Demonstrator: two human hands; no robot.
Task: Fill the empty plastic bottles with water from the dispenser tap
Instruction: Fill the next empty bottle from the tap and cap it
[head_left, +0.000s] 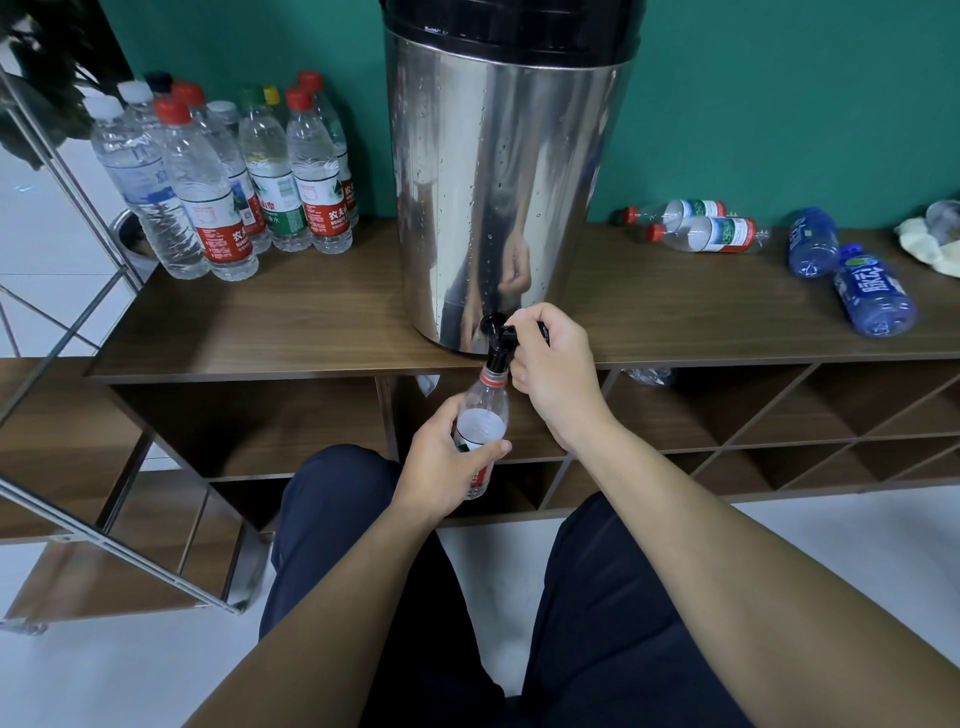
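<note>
Your left hand (447, 452) wraps its fingers round the middle of a clear bottle (480, 431), its open neck held right under the black tap (498, 345) of the steel dispenser (498, 182). Your right hand (550, 369) is curled over the tap lever. The thin plastic will likely dent under a hard squeeze and grow heavier as it fills, so grasp the labelled waist firmly. Four bottles (711, 234) lie on the shelf (260, 322) to the right.

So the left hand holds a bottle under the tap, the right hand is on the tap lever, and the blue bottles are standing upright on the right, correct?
Not quite. The head view shows the blue bottles lying on their sides. The left hand does hold the bottle under the tap, with the right hand on its lever.
</note>
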